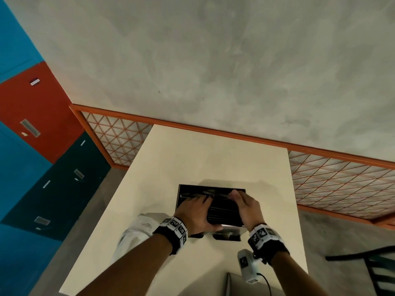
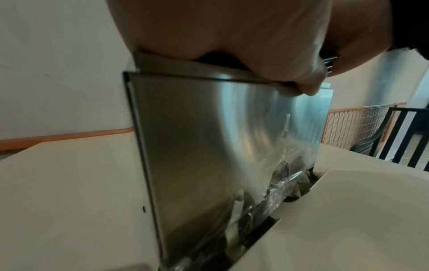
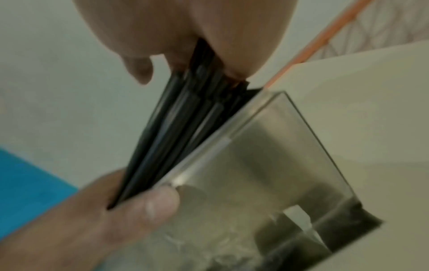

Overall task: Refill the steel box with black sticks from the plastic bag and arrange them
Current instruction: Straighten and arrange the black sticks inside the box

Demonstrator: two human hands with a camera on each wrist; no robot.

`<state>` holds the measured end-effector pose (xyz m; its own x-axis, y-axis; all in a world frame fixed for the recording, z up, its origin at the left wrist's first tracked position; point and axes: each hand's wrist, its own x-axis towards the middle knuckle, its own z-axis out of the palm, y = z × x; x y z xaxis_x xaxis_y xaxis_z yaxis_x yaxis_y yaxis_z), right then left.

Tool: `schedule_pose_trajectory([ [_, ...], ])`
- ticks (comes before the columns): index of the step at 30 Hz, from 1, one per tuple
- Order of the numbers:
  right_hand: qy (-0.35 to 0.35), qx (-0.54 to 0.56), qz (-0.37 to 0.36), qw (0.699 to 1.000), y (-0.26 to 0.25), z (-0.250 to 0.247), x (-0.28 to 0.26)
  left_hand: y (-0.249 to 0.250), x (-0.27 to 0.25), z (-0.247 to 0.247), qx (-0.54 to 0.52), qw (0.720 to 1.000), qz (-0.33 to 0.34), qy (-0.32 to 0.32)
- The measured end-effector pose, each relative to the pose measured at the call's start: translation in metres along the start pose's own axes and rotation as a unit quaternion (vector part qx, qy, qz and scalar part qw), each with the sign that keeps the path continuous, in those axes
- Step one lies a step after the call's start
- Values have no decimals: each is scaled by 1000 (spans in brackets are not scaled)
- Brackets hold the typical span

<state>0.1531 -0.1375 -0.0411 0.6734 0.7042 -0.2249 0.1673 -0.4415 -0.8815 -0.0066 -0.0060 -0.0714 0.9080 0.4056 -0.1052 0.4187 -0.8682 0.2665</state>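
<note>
The steel box (image 1: 213, 189) stands open-topped in the middle of the cream table (image 1: 213, 154), with black sticks (image 1: 222, 214) lying across its top. My left hand (image 1: 197, 211) covers the box's left side, and its thumb (image 2: 308, 86) hooks over the near rim. In the right wrist view that thumb (image 3: 148, 201) and the fingers grip one end of the black sticks (image 3: 176, 132). My right hand (image 1: 240, 199) pinches the other end (image 3: 204, 60) above the box wall (image 3: 267, 146). The crumpled plastic bag (image 1: 139, 229) lies to the left, under my left forearm.
An orange lattice railing (image 1: 342, 184) runs behind the table, against a grey wall. Coloured lockers (image 1: 36, 116) stand to the left. A dark chair (image 1: 376, 272) stands off the table's right edge. A slot in the tabletop (image 2: 301, 199) opens at the box's base.
</note>
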Motion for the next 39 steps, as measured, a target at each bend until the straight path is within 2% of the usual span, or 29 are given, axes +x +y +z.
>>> schedule_pose_trajectory([
  [3,-31,-168,-82,982,6,8,-1,-3,-7,1,69,997,18,6],
  [5,-104,-287,-152,940,16,7,4,-3,-12,1,104,994,21,-6],
  [7,-185,-377,-184,889,18,6,6,-1,-13,1,124,992,22,-10],
  [10,-208,-422,-162,868,14,2,9,0,-14,2,140,990,22,-23],
  [13,-223,-458,-190,839,11,7,21,3,-15,1,125,991,29,-29],
  [18,-243,-434,-166,852,-11,29,31,4,-26,11,60,998,32,19],
  [29,-285,-465,-76,834,-11,52,31,8,-48,25,39,993,52,97],
  [31,-279,-471,-95,832,-13,53,31,8,-47,24,40,992,56,102],
  [35,-249,-507,-168,808,-13,56,25,9,-50,26,49,990,69,110],
  [39,-229,-542,-193,785,-8,56,25,10,-55,30,51,991,63,108],
])
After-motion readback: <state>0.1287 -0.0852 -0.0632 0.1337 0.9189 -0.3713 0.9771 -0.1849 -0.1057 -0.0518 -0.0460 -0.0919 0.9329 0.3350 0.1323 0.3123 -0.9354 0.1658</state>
